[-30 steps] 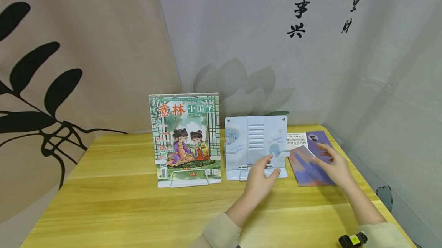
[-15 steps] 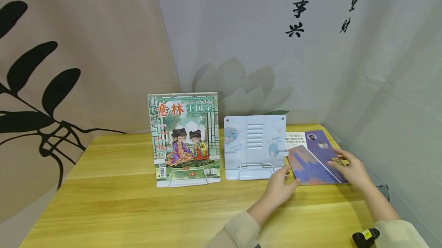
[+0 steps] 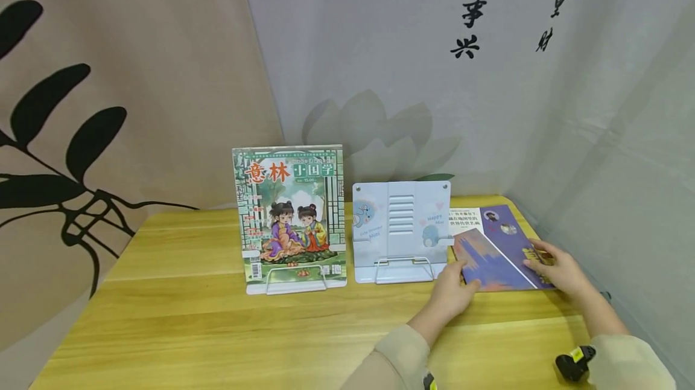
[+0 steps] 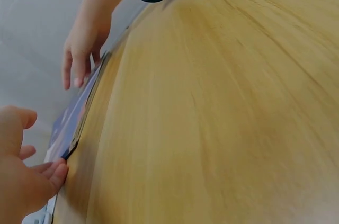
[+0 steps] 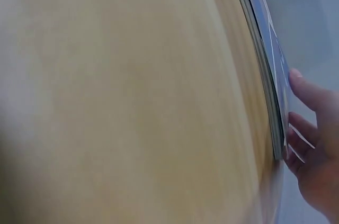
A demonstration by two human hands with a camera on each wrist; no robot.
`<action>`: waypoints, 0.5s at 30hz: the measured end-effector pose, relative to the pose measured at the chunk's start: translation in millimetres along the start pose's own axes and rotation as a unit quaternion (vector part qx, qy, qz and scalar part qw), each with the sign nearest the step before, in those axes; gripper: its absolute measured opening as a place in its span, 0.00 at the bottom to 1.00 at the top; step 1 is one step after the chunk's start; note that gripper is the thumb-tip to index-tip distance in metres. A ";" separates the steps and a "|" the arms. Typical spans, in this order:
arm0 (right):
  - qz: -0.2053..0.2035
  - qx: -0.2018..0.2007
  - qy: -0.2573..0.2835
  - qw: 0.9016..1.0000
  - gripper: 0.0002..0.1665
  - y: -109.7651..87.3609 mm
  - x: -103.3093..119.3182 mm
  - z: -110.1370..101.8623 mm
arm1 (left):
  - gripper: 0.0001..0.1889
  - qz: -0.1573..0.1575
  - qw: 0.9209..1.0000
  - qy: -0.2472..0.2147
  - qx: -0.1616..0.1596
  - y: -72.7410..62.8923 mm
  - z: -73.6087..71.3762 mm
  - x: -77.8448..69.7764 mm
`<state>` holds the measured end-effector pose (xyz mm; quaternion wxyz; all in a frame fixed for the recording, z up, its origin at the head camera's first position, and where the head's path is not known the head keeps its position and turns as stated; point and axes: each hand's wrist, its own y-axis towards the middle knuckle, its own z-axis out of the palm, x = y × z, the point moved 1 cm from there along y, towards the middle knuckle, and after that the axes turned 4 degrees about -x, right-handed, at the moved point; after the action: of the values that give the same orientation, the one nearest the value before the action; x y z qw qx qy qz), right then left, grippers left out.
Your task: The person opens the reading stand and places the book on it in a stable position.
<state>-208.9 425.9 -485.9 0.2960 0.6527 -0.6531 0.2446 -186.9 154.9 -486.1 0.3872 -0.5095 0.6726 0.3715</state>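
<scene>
A purple book (image 3: 502, 239) with a white title panel and a painted-looking area lies flat at the table's right end. My left hand (image 3: 455, 287) is at its near left corner; in the left wrist view the fingertips (image 4: 57, 173) touch that corner and the thumb stands away from them. My right hand (image 3: 564, 269) is at the right edge, thumb over the cover and the other fingers beside the page edges (image 5: 267, 83). Left of the book stands a pale blue book stand (image 3: 402, 221) with a wire front. Another stand holds an upright green magazine (image 3: 293, 215).
The wooden table (image 3: 190, 329) reaches toward me. A grey-and-beige curtain (image 3: 380, 46) with printed leaves and characters hangs right behind it. The book lies near the table's right edge, and the blue stand's side clip almost meets it.
My left hand has moved right, from in front of the blue stand to the book's corner. My right hand has moved off the cover's middle to the right edge. The book stays flat.
</scene>
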 end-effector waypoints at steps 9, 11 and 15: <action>-0.017 0.006 -0.054 0.998 0.40 6.8 -4.8 0.0 | 0.26 -0.043 0.999 0.002 0.004 7.9 4.1 -7.7; -0.017 0.013 -0.052 0.998 0.40 6.8 -5.5 0.3 | 0.26 -0.051 0.999 0.007 0.005 8.6 5.1 -8.0; -0.015 0.023 -0.051 0.998 0.40 5.0 -5.0 2.4 | 0.26 -0.044 0.999 0.032 0.004 9.2 7.3 -5.8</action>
<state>-214.2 427.9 -490.7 0.2511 0.6804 -0.6519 0.2214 -193.7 165.7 -483.0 0.3835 -0.5484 0.6631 0.3355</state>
